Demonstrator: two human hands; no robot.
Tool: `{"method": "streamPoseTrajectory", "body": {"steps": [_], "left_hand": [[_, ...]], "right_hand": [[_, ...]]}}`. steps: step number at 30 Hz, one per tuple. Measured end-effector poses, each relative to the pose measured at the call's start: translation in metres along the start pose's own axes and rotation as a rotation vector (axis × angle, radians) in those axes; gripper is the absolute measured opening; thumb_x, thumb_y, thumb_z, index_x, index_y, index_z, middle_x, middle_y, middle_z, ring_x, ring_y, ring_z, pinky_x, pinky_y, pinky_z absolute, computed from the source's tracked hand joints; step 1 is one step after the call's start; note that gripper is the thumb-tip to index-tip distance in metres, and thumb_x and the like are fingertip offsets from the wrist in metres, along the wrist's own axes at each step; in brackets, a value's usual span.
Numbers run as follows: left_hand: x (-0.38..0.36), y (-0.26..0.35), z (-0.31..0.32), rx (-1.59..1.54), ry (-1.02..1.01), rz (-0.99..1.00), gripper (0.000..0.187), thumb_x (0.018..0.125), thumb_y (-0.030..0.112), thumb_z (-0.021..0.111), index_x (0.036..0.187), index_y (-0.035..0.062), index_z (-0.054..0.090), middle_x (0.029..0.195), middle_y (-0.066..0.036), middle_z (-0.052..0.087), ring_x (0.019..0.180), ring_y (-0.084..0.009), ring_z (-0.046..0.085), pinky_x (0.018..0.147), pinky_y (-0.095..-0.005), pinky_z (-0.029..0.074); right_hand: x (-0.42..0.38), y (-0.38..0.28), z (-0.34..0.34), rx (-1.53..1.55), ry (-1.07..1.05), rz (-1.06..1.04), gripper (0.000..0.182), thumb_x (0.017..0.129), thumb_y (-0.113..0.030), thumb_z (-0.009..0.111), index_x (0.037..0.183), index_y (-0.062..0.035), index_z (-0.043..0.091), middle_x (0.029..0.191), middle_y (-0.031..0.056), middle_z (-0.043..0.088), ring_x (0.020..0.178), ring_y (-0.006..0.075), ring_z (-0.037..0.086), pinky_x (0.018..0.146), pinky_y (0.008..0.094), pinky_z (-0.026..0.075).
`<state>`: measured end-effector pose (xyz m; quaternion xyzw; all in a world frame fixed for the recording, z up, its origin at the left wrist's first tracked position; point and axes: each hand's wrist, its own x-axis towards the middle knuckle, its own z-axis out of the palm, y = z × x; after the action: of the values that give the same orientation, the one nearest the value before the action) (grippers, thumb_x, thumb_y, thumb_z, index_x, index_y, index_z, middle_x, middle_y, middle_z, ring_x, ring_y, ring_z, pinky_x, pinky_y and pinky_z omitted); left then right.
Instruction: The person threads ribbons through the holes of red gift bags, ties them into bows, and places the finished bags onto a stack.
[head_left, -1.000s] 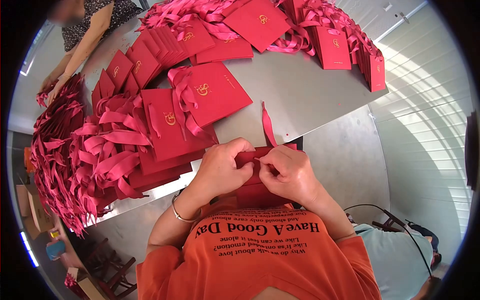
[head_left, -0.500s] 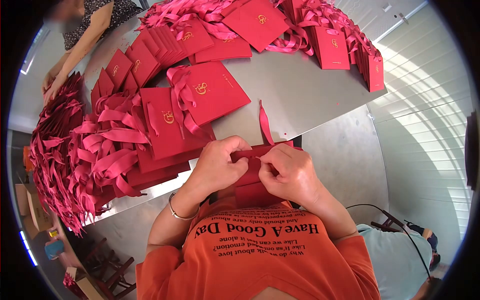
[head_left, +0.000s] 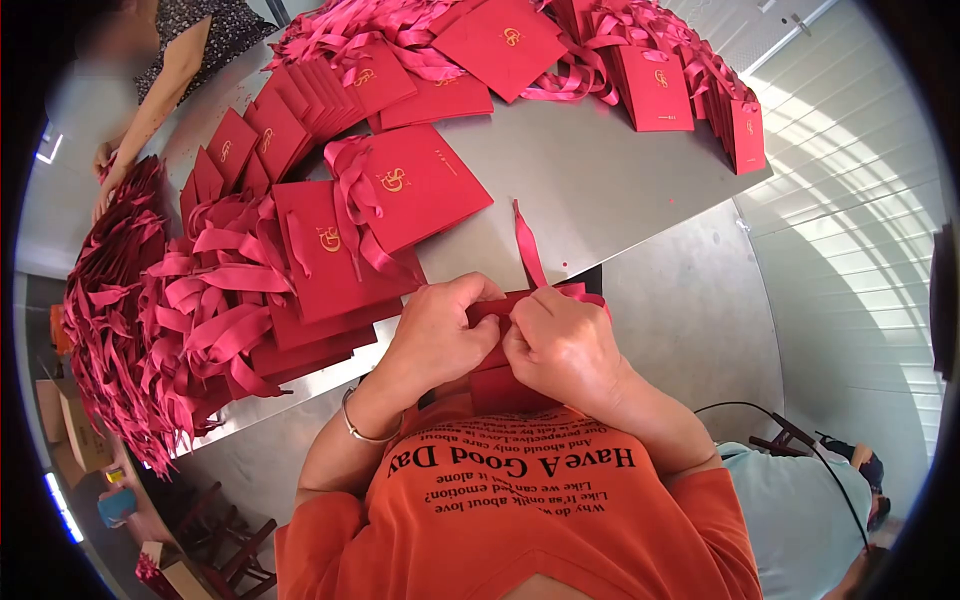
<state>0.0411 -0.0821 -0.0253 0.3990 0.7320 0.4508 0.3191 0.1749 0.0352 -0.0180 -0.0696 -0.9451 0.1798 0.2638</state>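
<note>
In front of my chest is a red paper bag (head_left: 497,384), its top edge between my two hands. My left hand (head_left: 445,328) is closed, thumb and index finger pinching that edge. My right hand (head_left: 565,340) is curled closed against the bag just beside it; whatever its fingertips grip is hidden. A pink-red ribbon (head_left: 527,245) rises from behind the right hand, its pointed end lying over the table edge. Another loop of ribbon shows by the right knuckles. Left of my hands, finished-looking red bags with gold logos (head_left: 415,185) and ribbon handles lie stacked.
On the metal table (head_left: 600,195), more red bags (head_left: 500,45) are piled at the back, with a standing row (head_left: 658,90) at right. A dense ribboned bundle (head_left: 110,300) fills the left end, where another person's arm (head_left: 165,95) reaches in. Someone in light blue (head_left: 790,520) is at lower right.
My right hand has shifted slightly left, closer to my left hand, and its fingertips are now hidden. More ribbon shows beside its knuckles. The other person's hands have moved slightly at the left bundle.
</note>
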Motion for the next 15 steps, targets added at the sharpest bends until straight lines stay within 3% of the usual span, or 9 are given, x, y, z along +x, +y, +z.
{"method": "streamPoseTrajectory", "body": {"steps": [5, 11, 15], "left_hand": [[0.002, -0.007, -0.001, 0.081, 0.015, -0.011, 0.018, 0.079, 0.002, 0.067, 0.096, -0.0032, 0.068, 0.078, -0.012, 0.070, 0.067, -0.0135, 0.065, 0.062, -0.0294, 0.051], [0.002, -0.006, -0.003, 0.052, -0.020, -0.014, 0.016, 0.079, 0.002, 0.069, 0.094, -0.0036, 0.067, 0.079, -0.012, 0.071, 0.075, -0.0111, 0.066, 0.067, -0.0295, 0.052], [0.006, -0.014, -0.008, 0.070, -0.038, -0.016, 0.013, 0.080, -0.002, 0.066, 0.093, -0.0031, 0.067, 0.082, -0.009, 0.071, 0.077, -0.0099, 0.065, 0.067, -0.0283, 0.052]], "right_hand": [[0.002, -0.003, 0.016, -0.170, -0.079, -0.053, 0.012, 0.067, -0.006, 0.068, 0.070, -0.0058, 0.056, 0.067, 0.0080, 0.055, 0.051, 0.0230, 0.058, 0.045, 0.0331, 0.048], [0.011, -0.025, 0.021, -0.478, -0.193, -0.045, 0.012, 0.064, -0.007, 0.066, 0.072, -0.0057, 0.057, 0.067, 0.0090, 0.055, 0.052, 0.0199, 0.060, 0.044, 0.0312, 0.048], [0.017, -0.015, 0.026, -0.431, -0.207, -0.028, 0.010, 0.067, -0.005, 0.065, 0.071, -0.0050, 0.056, 0.067, 0.0087, 0.056, 0.055, 0.0214, 0.062, 0.048, 0.0320, 0.050]]}}
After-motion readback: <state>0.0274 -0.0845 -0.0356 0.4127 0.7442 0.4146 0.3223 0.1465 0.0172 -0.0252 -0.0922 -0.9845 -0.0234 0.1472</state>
